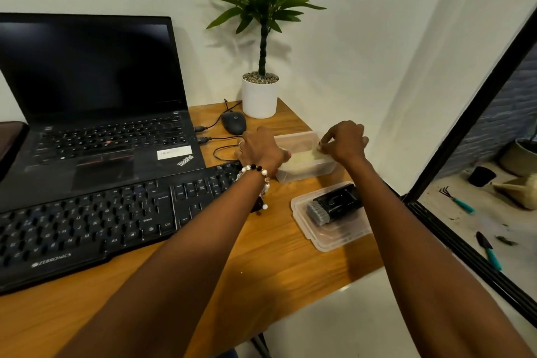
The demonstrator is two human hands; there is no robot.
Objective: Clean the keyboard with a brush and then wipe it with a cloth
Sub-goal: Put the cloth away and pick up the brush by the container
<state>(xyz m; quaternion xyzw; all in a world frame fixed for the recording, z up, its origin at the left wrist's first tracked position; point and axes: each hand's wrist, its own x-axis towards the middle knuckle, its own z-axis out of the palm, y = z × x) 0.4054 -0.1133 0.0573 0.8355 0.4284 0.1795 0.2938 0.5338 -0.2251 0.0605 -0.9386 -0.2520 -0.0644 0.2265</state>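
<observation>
Both hands at the tub [305, 167] near the desk's [261, 267] right edge. Left hand [263, 148] curls round its near-left rim; right hand [345, 139] pinches the pale cloth [308, 155] inside at the far-right corner. Brush [334, 203] lies on a clear lid [328, 238] just this side of the tub, close to the edge. Keyboard [87, 224] sits left along the front, laptop [96, 113] behind it. Mouse [234, 122] and potted plant [260, 96] fill the back corner against the white wall. Bare wood in front of the lid
</observation>
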